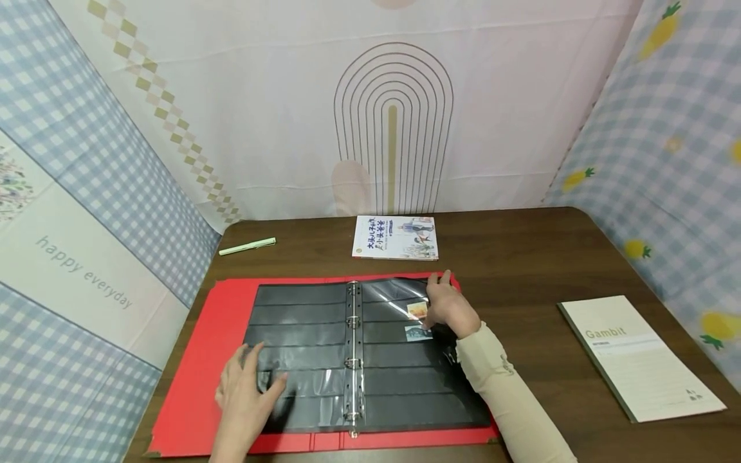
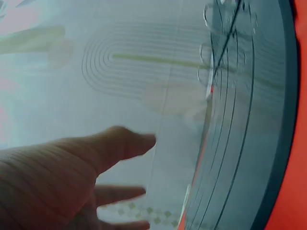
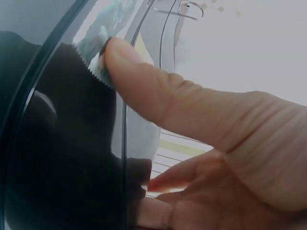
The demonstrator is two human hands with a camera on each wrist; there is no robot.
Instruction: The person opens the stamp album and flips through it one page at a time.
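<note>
A red ring binder (image 1: 197,373) lies open, with black pocket pages (image 1: 417,392) on both sides of its metal rings. Two small stamps show in the right page's upper pockets: an orange one (image 1: 417,310) and a blue-grey one (image 1: 417,333). My right hand (image 1: 451,308) is at that page's upper right part, its thumb pressing at the toothed edge of a stamp (image 3: 93,60). Its other fingers reach to the page surface, partly hidden. Over the left page's lower outer edge is my left hand (image 1: 246,389), fingers spread and holding nothing.
Behind the binder lies a white picture book (image 1: 395,238), with a pale green pen (image 1: 247,246) to its left. A cream notebook (image 1: 642,360) marked "Gambit" sits at the right on the brown table (image 1: 515,257). Patterned cloths hang at the back and both sides.
</note>
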